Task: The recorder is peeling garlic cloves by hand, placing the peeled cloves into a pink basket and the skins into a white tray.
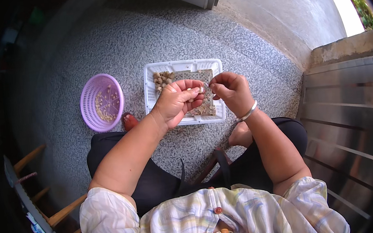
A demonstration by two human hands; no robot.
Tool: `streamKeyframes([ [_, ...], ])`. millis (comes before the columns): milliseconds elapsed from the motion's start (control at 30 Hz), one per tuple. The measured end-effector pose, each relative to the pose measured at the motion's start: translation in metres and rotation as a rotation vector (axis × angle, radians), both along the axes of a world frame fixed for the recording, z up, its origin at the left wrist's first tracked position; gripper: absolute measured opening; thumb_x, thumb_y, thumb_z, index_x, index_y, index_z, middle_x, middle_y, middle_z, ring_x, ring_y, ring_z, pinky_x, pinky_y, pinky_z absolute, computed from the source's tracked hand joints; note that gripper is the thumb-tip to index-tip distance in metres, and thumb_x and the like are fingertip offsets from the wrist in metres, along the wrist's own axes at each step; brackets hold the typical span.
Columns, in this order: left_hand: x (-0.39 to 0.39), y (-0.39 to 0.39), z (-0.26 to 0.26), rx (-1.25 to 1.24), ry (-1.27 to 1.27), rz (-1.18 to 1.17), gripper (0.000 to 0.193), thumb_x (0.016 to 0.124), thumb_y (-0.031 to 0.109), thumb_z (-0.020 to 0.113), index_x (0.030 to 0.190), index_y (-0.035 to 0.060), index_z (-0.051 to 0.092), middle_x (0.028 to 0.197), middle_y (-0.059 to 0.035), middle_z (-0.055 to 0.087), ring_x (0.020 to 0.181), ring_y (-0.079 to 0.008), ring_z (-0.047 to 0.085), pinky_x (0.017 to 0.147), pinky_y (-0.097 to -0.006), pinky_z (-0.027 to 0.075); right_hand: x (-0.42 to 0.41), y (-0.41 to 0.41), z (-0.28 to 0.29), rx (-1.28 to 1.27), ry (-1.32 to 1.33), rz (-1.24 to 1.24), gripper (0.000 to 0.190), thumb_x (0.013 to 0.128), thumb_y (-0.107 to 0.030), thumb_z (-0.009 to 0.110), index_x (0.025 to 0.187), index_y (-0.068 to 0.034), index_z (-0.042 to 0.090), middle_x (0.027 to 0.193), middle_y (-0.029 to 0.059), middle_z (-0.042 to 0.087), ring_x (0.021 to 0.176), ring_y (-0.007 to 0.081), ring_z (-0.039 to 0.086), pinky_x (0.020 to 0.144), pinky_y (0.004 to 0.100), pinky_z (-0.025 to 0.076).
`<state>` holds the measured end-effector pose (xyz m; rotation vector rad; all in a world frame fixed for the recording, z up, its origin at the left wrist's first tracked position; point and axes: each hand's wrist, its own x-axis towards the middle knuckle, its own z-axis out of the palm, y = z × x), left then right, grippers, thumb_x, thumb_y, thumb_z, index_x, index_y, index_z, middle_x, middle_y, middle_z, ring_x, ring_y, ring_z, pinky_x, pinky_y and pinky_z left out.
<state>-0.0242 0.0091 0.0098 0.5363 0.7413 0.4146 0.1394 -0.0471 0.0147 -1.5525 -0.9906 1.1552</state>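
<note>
My left hand [180,99] holds a pale garlic clove [201,90] between thumb and forefinger, and at least one more clove [190,99] rests against its curled fingers. Just to the right, my right hand [233,87] pinches a thin purplish bit of garlic skin [206,84] at the clove's edge. Both hands are above a white plastic basket [182,63]. In its far left corner lies a heap of brownish garlic bulbs [163,79]. Loose papery skins [205,110] are scattered at the near right of its floor, partly hidden by my hands.
A round purple plastic basket [85,106] stands to the left, with many peeled cloves [102,115] inside. Speckled flooring [118,46] surrounds both baskets. Slatted metal panelling [343,104] stands at right; wooden chair parts [65,211] are at lower left. My feet flank the white basket.
</note>
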Motion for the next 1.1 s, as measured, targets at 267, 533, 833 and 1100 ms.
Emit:
streamKeyframes([
  [267,0.001,0.000,0.001,-0.030,0.027,0.090,0.012,0.081,0.002,0.050,0.093,0.0012,0.052,0.085,-0.0060,0.057,0.077,-0.0121,0.057,0.071,-0.0231,0.049,-0.005,-0.002,0.001,0.071,-0.109,0.085,0.010,0.070,-0.006,0.063,0.074,0.003,0.062,0.062,0.0055,0.060,0.057,0.0065,0.054,0.051,0.0214,0.044],
  [533,0.003,-0.007,-0.006,-0.013,0.079,0.132,0.009,0.081,0.004,0.053,0.089,0.0036,0.054,0.080,-0.0016,0.057,0.068,-0.0070,0.053,0.058,-0.0176,0.042,-0.012,-0.003,0.007,0.160,-0.377,0.105,0.007,0.068,-0.005,0.063,0.074,-0.001,0.064,0.064,0.0115,0.062,0.055,0.0139,0.060,0.051,0.0232,0.046],
  [833,0.002,-0.007,-0.004,-0.087,0.066,0.106,0.011,0.081,0.005,0.052,0.092,0.0027,0.054,0.081,-0.0024,0.057,0.067,-0.0077,0.054,0.059,-0.0182,0.045,-0.012,-0.002,0.004,0.154,-0.493,0.123,0.007,0.066,-0.006,0.060,0.070,-0.001,0.063,0.061,0.0112,0.061,0.051,0.0157,0.058,0.049,0.0250,0.045],
  [1100,-0.003,0.001,-0.003,-0.145,-0.017,0.003,0.012,0.081,0.003,0.050,0.093,0.0015,0.053,0.082,-0.0046,0.057,0.071,-0.0101,0.056,0.062,-0.0202,0.049,-0.002,0.000,0.004,0.001,-0.104,0.130,0.011,0.069,-0.004,0.058,0.076,0.005,0.061,0.065,0.0063,0.060,0.058,0.0064,0.053,0.051,0.0203,0.043],
])
